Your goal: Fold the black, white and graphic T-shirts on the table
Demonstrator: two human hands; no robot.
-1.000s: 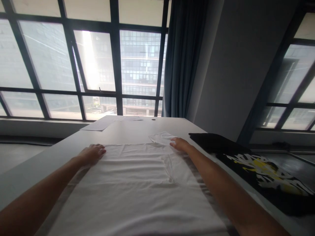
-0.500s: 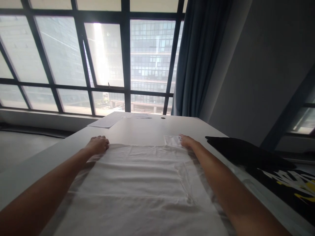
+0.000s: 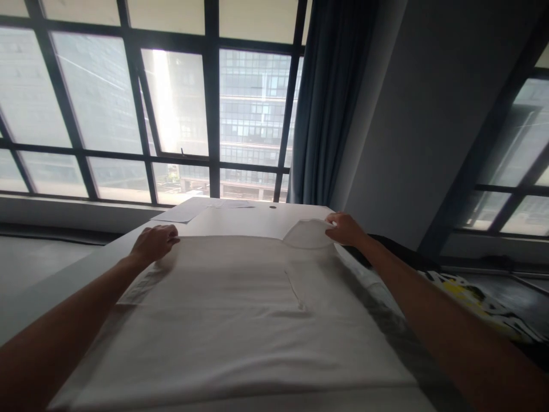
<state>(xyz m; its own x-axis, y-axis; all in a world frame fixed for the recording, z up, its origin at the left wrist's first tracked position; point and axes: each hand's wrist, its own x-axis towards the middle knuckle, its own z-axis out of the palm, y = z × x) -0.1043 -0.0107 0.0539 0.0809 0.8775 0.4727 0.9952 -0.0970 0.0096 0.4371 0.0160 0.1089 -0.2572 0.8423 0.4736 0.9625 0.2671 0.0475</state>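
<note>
A white T-shirt (image 3: 223,297) is stretched out over the table, its far edge pulled taut between my two hands. My left hand (image 3: 156,241) pinches the far left corner, fingers closed on the cloth. At the far right, my right hand (image 3: 343,229) grips the fabric beside a curved, neckline-like edge and holds it slightly raised. A short crease runs down the cloth right of its middle. The near part of the T-shirt spreads toward me with soft folds, and its sides hang loose beneath my forearms.
The white table (image 3: 231,220) reaches toward the windows, with sheets of paper (image 3: 178,214) at its far left and a round dark hole (image 3: 273,207) near the far edge. Black fabric with white and yellow print (image 3: 467,297) lies on the right. A blue curtain (image 3: 330,114) hangs beyond.
Both hands have lifted the far edge of the T-shirt off the table and drawn it tighter. The cloth is smoother, and a curved edge now shows by my right hand. The view has turned slightly right.
</note>
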